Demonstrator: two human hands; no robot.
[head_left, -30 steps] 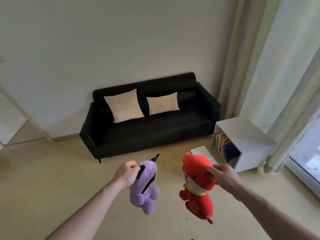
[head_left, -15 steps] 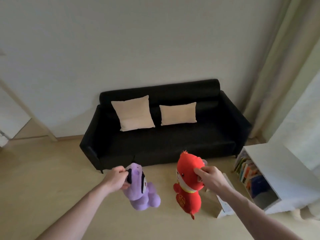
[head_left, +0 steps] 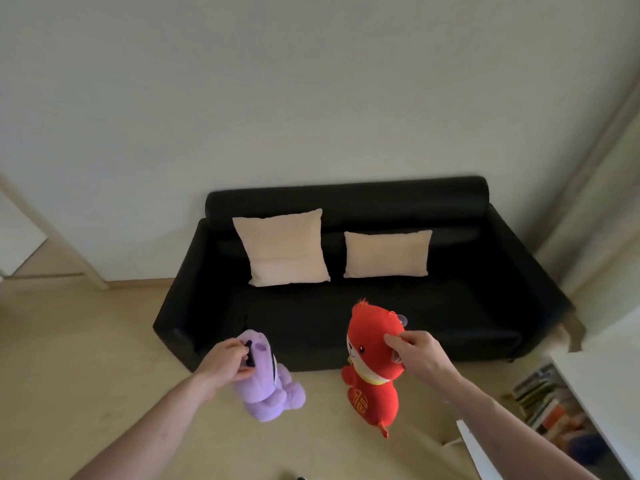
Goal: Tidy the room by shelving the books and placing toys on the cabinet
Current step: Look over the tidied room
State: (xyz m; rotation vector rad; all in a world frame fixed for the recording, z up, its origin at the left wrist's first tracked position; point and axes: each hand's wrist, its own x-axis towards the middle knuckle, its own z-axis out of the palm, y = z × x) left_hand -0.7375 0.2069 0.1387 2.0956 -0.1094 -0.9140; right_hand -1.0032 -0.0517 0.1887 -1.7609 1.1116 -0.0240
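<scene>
Our left hand (head_left: 227, 362) grips the purple toy (head_left: 268, 386) by its head; our right hand (head_left: 420, 356) pinches the red toy (head_left: 372, 372). Both dangle above the floor (head_left: 86, 358). Lower right, the cabinet (head_left: 602, 386) holds books (head_left: 550, 407). Beyond, the sofa (head_left: 346, 306).

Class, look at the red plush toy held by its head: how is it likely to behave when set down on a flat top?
The red plush toy hangs limp from the right hand, so it is probably soft and light. Its rounded base suggests it may slump or tip over.

purple plush toy (head_left: 268, 386), red plush toy (head_left: 374, 367), both dangling upright above floor
</scene>
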